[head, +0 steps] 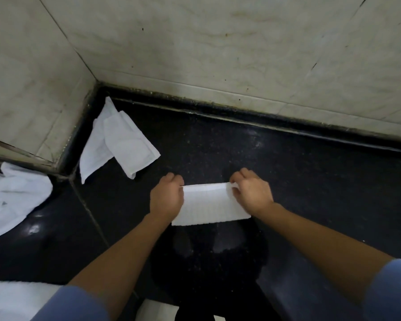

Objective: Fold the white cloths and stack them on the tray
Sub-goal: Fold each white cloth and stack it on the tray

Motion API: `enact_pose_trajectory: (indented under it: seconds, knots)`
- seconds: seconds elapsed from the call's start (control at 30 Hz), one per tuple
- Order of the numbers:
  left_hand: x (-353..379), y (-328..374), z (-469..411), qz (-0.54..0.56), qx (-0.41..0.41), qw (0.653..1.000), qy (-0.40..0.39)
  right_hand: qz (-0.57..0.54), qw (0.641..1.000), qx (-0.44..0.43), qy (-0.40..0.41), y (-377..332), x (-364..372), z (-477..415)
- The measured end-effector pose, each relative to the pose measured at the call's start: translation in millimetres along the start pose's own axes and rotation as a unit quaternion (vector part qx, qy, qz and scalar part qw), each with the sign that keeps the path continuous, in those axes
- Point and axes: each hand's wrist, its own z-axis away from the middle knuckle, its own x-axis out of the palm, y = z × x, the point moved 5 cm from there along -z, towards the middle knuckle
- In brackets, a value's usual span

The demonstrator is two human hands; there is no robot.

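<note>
A small white ribbed cloth [208,205] hangs folded between my hands above the black counter [287,172]. My left hand [167,195] grips its upper left corner and my right hand [252,191] pinches its upper right corner. Two more white cloths [123,140] lie loosely overlapped near the counter's back left corner. A crumpled heap of white cloth [12,198] sits at the far left. White cloth [16,297] shows at the bottom left edge, partly behind my sleeve. No tray can be made out.
Pale marble walls [218,47] close the counter at the back and left, meeting in a corner. A seam [88,209] runs across the counter left of my arm. Something white [155,310] shows at the bottom edge between my arms.
</note>
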Motion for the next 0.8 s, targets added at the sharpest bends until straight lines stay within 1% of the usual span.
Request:
enact_pose_trajectory:
  seconds: [0.03, 0.1, 0.17, 0.23, 0.33, 0.4, 0.47, 0.53, 0.57, 0.63, 0.7, 0.8]
  knots:
    - [2.4, 10.1, 8.0, -0.013, 0.031, 0.999, -0.007, -0.016, 0.999, -0.032, -0.015, -13.4, 6.8, 5.7]
    - [14.8, 19.0, 30.6, -0.039, 0.077, 0.995, -0.039, -0.044, 0.993, -0.079, -0.071, -34.7, 27.3, 19.9]
    - [29.2, 8.1, 55.3, -0.057, 0.088, 0.992, -0.076, -0.049, 0.989, -0.096, -0.103, -35.8, 45.7, 35.6]
    - [35.9, -11.5, 73.3, -0.061, 0.079, 0.992, -0.081, -0.045, 0.991, -0.080, -0.092, -15.2, 52.1, 49.7]
    - [33.7, -28.2, 82.7, -0.067, 0.088, 0.992, -0.056, -0.031, 0.997, -0.044, -0.053, 25.9, 49.1, 67.4]
    - [30.1, -30.4, 82.1, -0.080, 0.102, 0.991, -0.039, -0.016, 0.998, -0.025, -0.056, 40.2, 43.2, 70.7]
    - [25.9, -27.5, 79.0, -0.097, 0.127, 0.987, -0.031, -0.023, 0.998, 0.009, -0.062, 40.8, 36.5, 64.1]
    - [23.3, -21.4, 74.7, -0.123, 0.152, 0.980, -0.045, -0.046, 0.995, 0.074, -0.040, 35.0, 26.8, 50.2]
    - [23.5, -19.4, 71.5, -0.137, 0.161, 0.976, -0.055, -0.056, 0.992, 0.111, -0.032, 31.0, 23.6, 43.2]
    - [25.9, -19.3, 65.5, -0.147, 0.162, 0.972, -0.092, -0.061, 0.982, 0.174, -0.043, 21.6, 23.5, 32.3]
    - [27.3, -21.5, 61.8, -0.136, 0.152, 0.972, -0.115, -0.083, 0.968, 0.230, -0.065, 17.2, 27.1, 25.0]
    - [25.3, -20.6, 60.9, -0.133, 0.146, 0.973, -0.120, -0.197, 0.930, 0.295, -0.094, 19.5, 32.4, 20.7]
